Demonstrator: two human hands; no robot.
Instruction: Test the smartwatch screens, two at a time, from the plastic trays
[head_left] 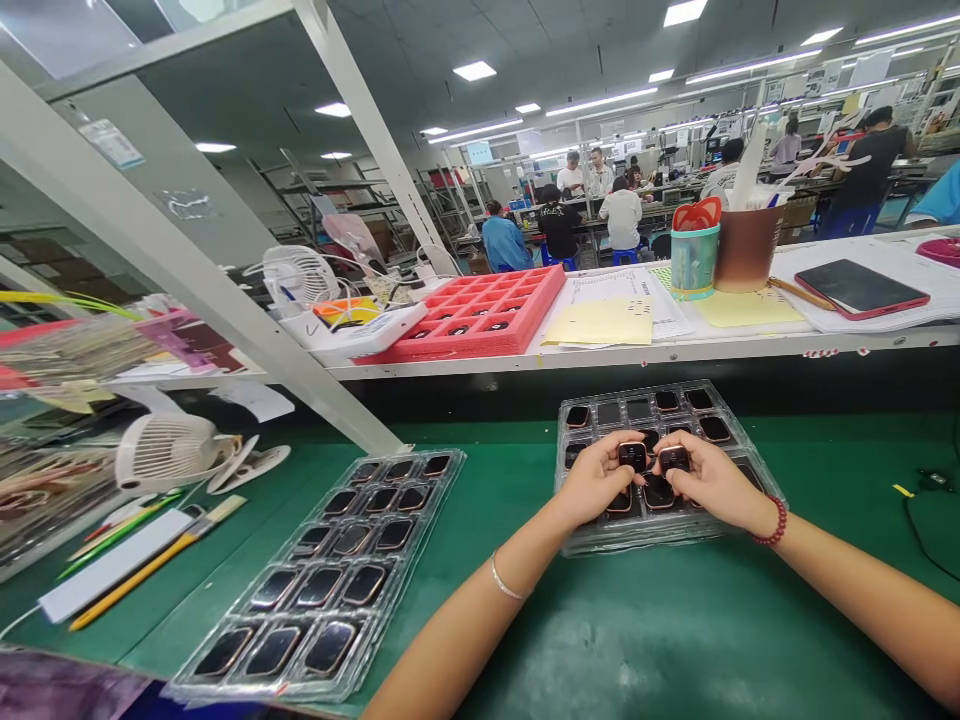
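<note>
My left hand (606,474) is closed on a smartwatch body (631,457) with a dark square screen and a gold-coloured rim. Close beside it, my right hand (709,474) pinches a second smartwatch body (674,459) of the same look. Both hands are over a clear plastic tray (592,541) whose pockets hold several more watch bodies, partly hidden by my fingers. To the left lies another clear tray (442,505), filled with rows of similar watch bodies.
A slanted white post (352,410) rises behind the left tray. The shelf ahead carries a red foam tray (525,335), a pen cup (694,262) and a phone (862,284). A small fan (169,452), brush (172,548) and papers lie left; a black cable (916,530) lies right.
</note>
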